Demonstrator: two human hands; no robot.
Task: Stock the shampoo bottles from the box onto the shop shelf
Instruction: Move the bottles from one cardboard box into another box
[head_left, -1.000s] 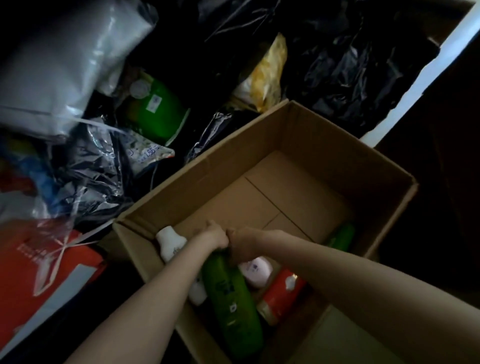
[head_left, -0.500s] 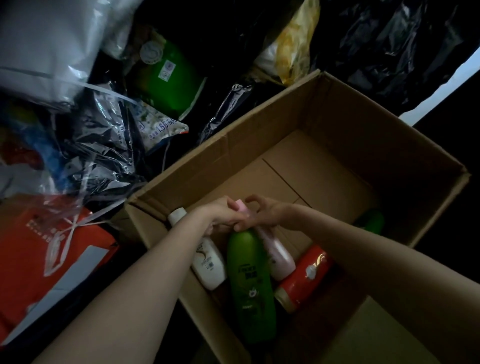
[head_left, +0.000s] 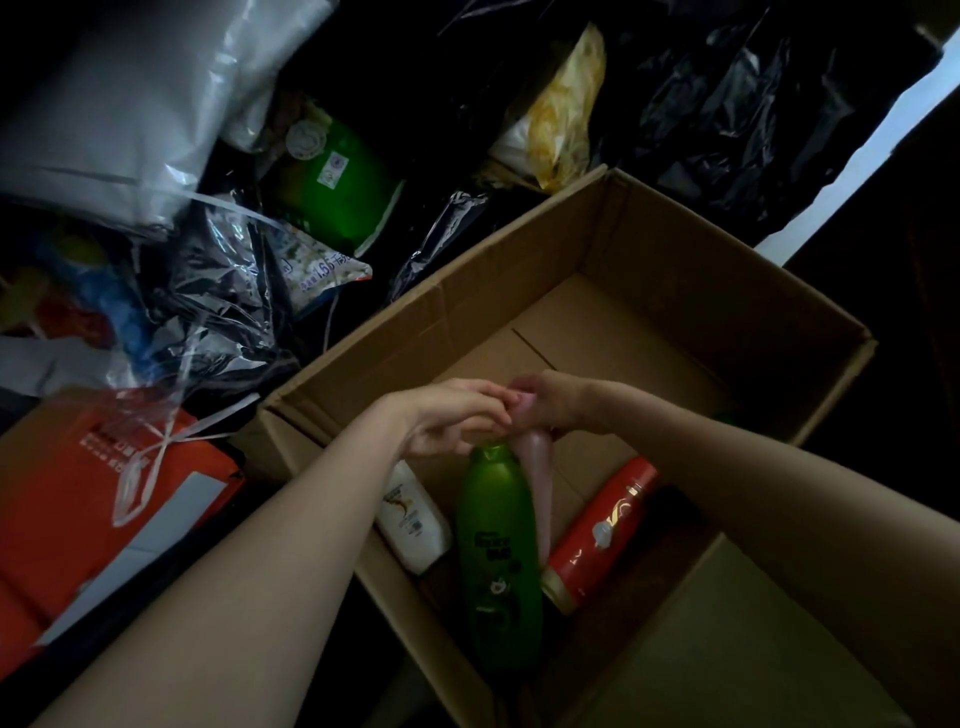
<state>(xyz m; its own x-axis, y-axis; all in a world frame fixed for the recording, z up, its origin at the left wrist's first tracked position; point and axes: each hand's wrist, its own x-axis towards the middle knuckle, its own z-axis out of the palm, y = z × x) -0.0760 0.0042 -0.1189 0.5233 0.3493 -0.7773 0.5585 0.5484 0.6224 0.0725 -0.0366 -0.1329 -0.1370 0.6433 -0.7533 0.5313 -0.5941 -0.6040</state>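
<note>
An open cardboard box (head_left: 727, 249) holds several shampoo bottles. My left hand (head_left: 447, 415) grips the top of a tall green bottle (head_left: 498, 551), which is tilted up off the box floor; the cap is hidden under my palm. My right hand (head_left: 563, 402) pinches the cap of a pink bottle (head_left: 535, 467), held right beside the green one. My fingertips meet at the pink cap. A white bottle (head_left: 413, 525) lies to the left and a red bottle (head_left: 602, 530) to the right. A second green bottle (head_left: 724, 415) barely shows behind my right forearm.
Left of the box lie an orange carton (head_left: 67, 509) tied with white ribbon, clear and black plastic bags (head_left: 218, 291), a green packet (head_left: 337, 182) and a yellow bag (head_left: 566, 114). A pale strip (head_left: 857, 161) runs along the upper right. No shelf is in view.
My right hand has picked the pink bottle up from lying among the others and raised it by its cap. The green bottle has risen with my left hand. The view has shifted slightly.
</note>
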